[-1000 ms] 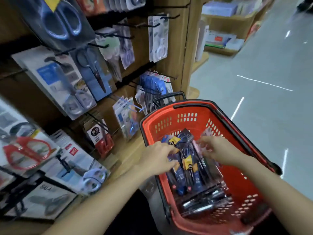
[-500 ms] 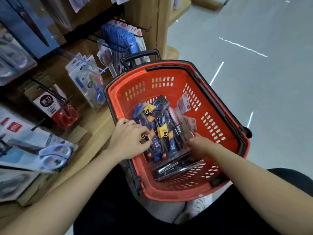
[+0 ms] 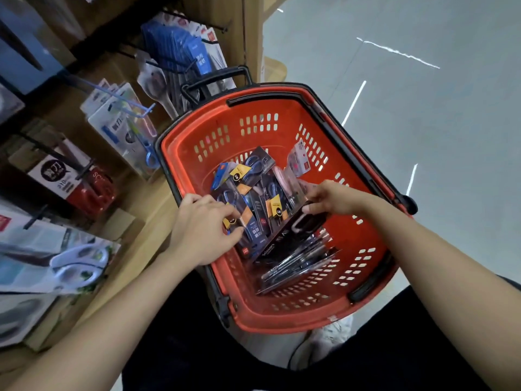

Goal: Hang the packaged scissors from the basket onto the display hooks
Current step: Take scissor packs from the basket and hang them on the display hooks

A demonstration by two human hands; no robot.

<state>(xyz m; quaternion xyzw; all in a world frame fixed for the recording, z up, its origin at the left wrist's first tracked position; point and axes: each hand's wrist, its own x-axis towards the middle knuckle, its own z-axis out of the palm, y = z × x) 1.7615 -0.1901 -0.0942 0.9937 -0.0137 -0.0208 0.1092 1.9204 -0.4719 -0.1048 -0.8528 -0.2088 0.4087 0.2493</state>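
Head view, looking down. A red basket (image 3: 180, 153) with a black rim stands on the grey floor (image 3: 423, 136), just right of a wooden shelf (image 3: 135, 221). The packaged scissors (image 3: 253, 182) lie in a loose pile inside the basket, most of them dark cards with yellow and orange labels. More lie flat on the basket bottom at the near side.

The left hand (image 3: 203, 230) reaches over the basket's left rim. Its fingers are bent, and thumb and forefinger pinch the edge of the leftmost packs in the pile. The right hand (image 3: 335, 197) comes in from the right and pinches the top of a black pack (image 3: 296, 235) beside its hang hole. That pack is tilted, with its lower end down among the others.

A blue display hook (image 3: 132, 104) juts from the shelf at far left, with hung packs (image 3: 118, 128) on it. Further packs hang along the shelf's left side, some blurred.
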